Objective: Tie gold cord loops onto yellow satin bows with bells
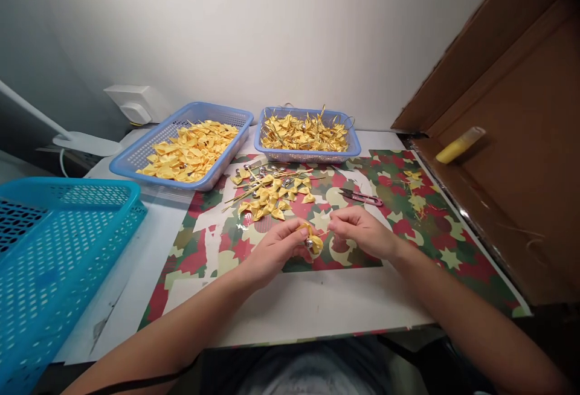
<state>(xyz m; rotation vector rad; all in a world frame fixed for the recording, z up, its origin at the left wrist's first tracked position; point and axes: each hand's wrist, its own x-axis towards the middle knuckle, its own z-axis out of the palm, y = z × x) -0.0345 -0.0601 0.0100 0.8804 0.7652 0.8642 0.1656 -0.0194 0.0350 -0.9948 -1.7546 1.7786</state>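
Note:
Between the thumb and fingers of my left hand (283,244) is a yellow ribbon bow (316,244) with a small silver bell (309,243) at its middle. My right hand (362,231) is pinched closed just to the right; a thin strand (322,233) seems to run from the bow toward its fingertips, though what the fingertips grip is too small to make out. Beyond my hands lies a loose pile of yellow bows (267,199), with silver bells and thin gold ties among them. A pair of pink-handled thread snips (362,196) rests behind my right hand.
Two blue baskets stand against the wall: a left one (118,164) full of bows, a right one (308,156) with bows and gold ties. A turquoise basket (131,192) is at left. A cardboard wall (507,141) with a yellow tube (460,145) bounds the right.

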